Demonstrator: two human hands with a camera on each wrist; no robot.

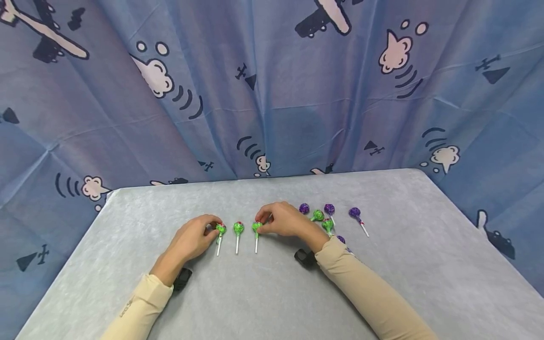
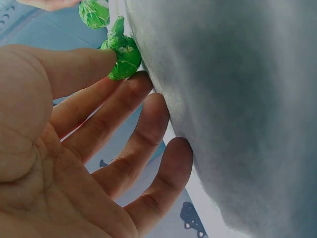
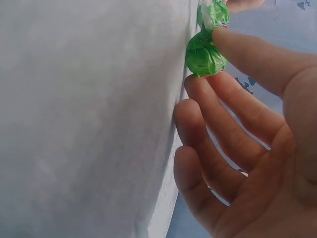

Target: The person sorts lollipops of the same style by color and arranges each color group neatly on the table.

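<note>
Three green-wrapped lollipops lie in a row on the table, sticks toward the person. My left hand [image 1: 193,240] pinches the head of the leftmost lollipop [image 1: 221,228] between thumb and fingers. In the left wrist view its thumb presses the green wrapper [image 2: 128,58], the other fingertips resting along the tabletop. At the row's right end, my right hand [image 1: 282,219] pinches another lollipop [image 1: 257,226] by its head. The right wrist view shows that green head [image 3: 204,57] between thumb and fingertips. Between the hands lies the middle lollipop [image 1: 238,228], untouched.
Right of the right hand is a loose group of purple lollipops [image 1: 354,213] and green lollipops [image 1: 327,225], one purple lollipop [image 1: 341,239] partly behind the right sleeve. A pale cloth covers the table [image 1: 238,302]. Behind it hangs a blue patterned curtain [image 1: 293,132].
</note>
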